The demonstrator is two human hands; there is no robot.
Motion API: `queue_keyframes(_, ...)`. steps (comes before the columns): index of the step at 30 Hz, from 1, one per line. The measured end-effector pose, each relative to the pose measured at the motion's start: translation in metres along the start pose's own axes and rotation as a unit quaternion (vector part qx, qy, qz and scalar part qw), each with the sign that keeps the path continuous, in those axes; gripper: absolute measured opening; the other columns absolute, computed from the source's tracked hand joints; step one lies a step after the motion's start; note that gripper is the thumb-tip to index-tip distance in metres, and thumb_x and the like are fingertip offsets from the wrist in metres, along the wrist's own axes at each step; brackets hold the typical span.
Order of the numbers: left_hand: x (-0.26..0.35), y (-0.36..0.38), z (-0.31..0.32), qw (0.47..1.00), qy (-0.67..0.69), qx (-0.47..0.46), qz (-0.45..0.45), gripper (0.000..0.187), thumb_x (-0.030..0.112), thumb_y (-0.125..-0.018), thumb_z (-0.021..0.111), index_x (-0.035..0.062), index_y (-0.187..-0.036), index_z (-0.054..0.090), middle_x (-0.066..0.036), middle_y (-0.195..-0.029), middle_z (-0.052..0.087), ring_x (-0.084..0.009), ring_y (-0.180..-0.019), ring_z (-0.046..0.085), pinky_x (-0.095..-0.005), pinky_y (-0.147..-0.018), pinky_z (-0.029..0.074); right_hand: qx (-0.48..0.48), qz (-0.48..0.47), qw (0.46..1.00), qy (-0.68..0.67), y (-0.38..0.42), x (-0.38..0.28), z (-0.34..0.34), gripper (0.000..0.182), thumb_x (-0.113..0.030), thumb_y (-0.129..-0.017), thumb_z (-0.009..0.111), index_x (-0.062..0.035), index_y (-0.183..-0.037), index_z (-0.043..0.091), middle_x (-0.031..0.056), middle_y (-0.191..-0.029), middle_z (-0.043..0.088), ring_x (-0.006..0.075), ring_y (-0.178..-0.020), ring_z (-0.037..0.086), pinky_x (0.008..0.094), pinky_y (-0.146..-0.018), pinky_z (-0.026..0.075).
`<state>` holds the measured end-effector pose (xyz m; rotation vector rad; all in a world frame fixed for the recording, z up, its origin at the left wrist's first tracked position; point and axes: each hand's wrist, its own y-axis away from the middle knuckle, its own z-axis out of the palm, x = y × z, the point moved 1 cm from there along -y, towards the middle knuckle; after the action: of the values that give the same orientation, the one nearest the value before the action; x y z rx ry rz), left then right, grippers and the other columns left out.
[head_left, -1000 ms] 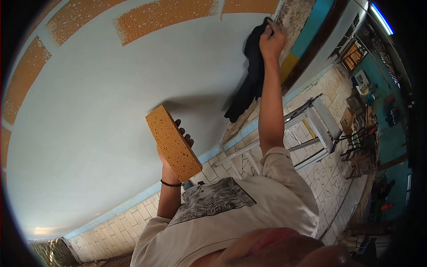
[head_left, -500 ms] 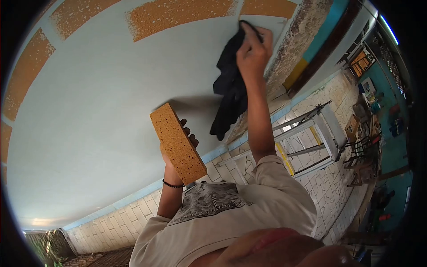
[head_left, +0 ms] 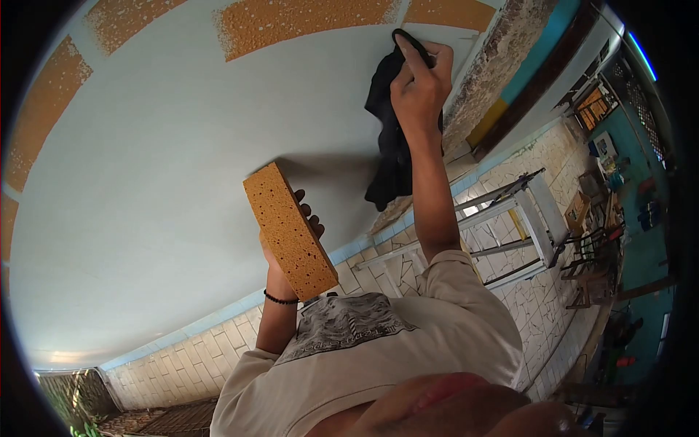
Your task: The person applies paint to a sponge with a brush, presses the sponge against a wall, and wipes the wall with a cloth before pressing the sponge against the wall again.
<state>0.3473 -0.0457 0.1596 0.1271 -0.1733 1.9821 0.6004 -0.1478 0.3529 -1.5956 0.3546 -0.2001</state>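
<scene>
My left hand (head_left: 271, 255) grips a thick orange sponge block (head_left: 290, 231) pitted with dark pores. The thumb side lies along its left edge, and dark-smudged fingertips curl round its right side. Higher up, my right hand (head_left: 421, 91) holds a crumpled black cloth (head_left: 389, 138) against the pale wall (head_left: 182, 175), index finger stretched upward with fabric over its tip. The cloth hangs down beside the wrist. That fingertip lies just below the orange painted block (head_left: 448, 14) near the wall's edge.
Speckled orange blocks (head_left: 306, 29) run along the wall's top and left side. Right of my right hand is a rough bare edge strip (head_left: 499, 62). A metal stepladder (head_left: 535, 226) stands on the tiled floor (head_left: 520, 320). Chairs (head_left: 582, 269) and clutter are at the far right.
My right hand and the black cloth have shifted slightly right, and the cloth's hanging end has swung right and up. The sponge block stays almost in the same place.
</scene>
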Motion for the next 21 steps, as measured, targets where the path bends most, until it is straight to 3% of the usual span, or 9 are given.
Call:
queue_keyframes(4,-0.004,0.005,0.001,0.999,-0.026,0.035,0.018,0.052,0.038,-0.102,0.051,-0.0048,-0.132,0.055,-0.016,-0.092,0.069,-0.0252,-0.073,0.065,-0.0371,-0.069,0.052,0.024,0.011,0.998,0.048,-0.004,0.015,-0.004,0.043,0.012,-0.082,0.060,-0.0107,-0.112,0.080,0.0107,-0.103,0.056,0.0283,-0.086,0.065,0.0395,-0.075,0.055)
queue_keyframes(7,-0.002,0.003,0.001,0.999,-0.031,0.033,0.017,0.052,0.038,-0.102,0.050,-0.0043,-0.132,0.055,-0.016,-0.094,0.069,-0.0254,-0.074,0.065,-0.0377,-0.069,0.052,0.003,-0.031,0.999,0.019,0.002,0.004,0.001,0.040,0.010,-0.079,0.064,-0.0117,-0.108,0.080,0.0106,-0.101,0.055,0.0286,-0.080,0.067,0.0399,-0.066,0.058)
queue_keyframes(12,-0.004,0.005,-0.008,0.999,-0.027,0.018,0.002,0.052,0.039,-0.102,0.050,-0.0024,-0.133,0.055,-0.017,-0.098,0.068,-0.0257,-0.074,0.066,-0.0396,-0.070,0.053,0.051,-0.014,0.997,0.060,-0.008,0.013,-0.001,0.037,0.007,-0.079,0.067,-0.0128,-0.107,0.080,0.0107,-0.099,0.055,0.0295,-0.078,0.067,0.0398,-0.066,0.058)
queue_keyframes(15,-0.003,0.005,-0.011,1.000,-0.028,0.014,-0.001,0.056,0.040,-0.103,0.053,-0.0006,-0.140,0.050,-0.016,-0.100,0.071,-0.0286,-0.078,0.067,-0.0399,-0.075,0.052,0.023,-0.017,1.000,0.012,-0.005,-0.001,0.000,0.036,0.006,-0.079,0.067,-0.0128,-0.106,0.081,0.0106,-0.100,0.056,0.0300,-0.076,0.067,0.0400,-0.066,0.057)
queue_keyframes(21,-0.001,0.006,-0.007,0.999,-0.036,0.038,-0.005,0.051,0.038,-0.103,0.048,-0.0019,-0.134,0.055,-0.017,-0.098,0.068,-0.0266,-0.074,0.065,-0.0400,-0.069,0.053,0.026,-0.012,0.999,0.034,-0.010,0.001,-0.001,0.036,0.008,-0.079,0.066,-0.0120,-0.105,0.080,0.0101,-0.100,0.056,0.0290,-0.077,0.067,0.0391,-0.066,0.056)
